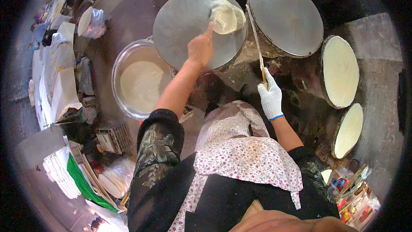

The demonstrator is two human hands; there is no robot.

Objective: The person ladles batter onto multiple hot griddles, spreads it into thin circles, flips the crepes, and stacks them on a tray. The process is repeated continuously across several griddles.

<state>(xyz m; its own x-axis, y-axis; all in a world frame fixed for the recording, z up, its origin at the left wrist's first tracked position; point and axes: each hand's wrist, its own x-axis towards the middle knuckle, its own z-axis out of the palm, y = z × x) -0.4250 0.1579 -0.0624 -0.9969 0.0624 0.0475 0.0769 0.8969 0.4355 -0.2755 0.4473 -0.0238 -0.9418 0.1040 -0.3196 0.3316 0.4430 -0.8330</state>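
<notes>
1. Dim floor (124, 17), with bagged goods (96, 22) at left.
2. Left griddle (178, 21): pale batter (225, 18) covers an upper-right patch; judged early, most metal uncoated.
3. Left hand (200, 51) at the batter's edge; blurred, finger grip cannot be told.
4. Gloved right hand (271, 98) curls around a thin stick (261, 62), which lies between griddles, possibly obstructing.
5. Right griddle (285, 17): plain metal. Two discs (341, 71) further right: appear fully coated.
6. Batter tub (116, 79) adjoins left griddle.

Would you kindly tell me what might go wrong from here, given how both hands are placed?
The wet batter lies near the right edge of the left plate, so some might run over. The bare left hand is close to that metal; if it is hot, which I cannot tell, a burn is possible. The thin stick in the gloved right hand reaches up between two plates, so it might catch a rim.
</notes>
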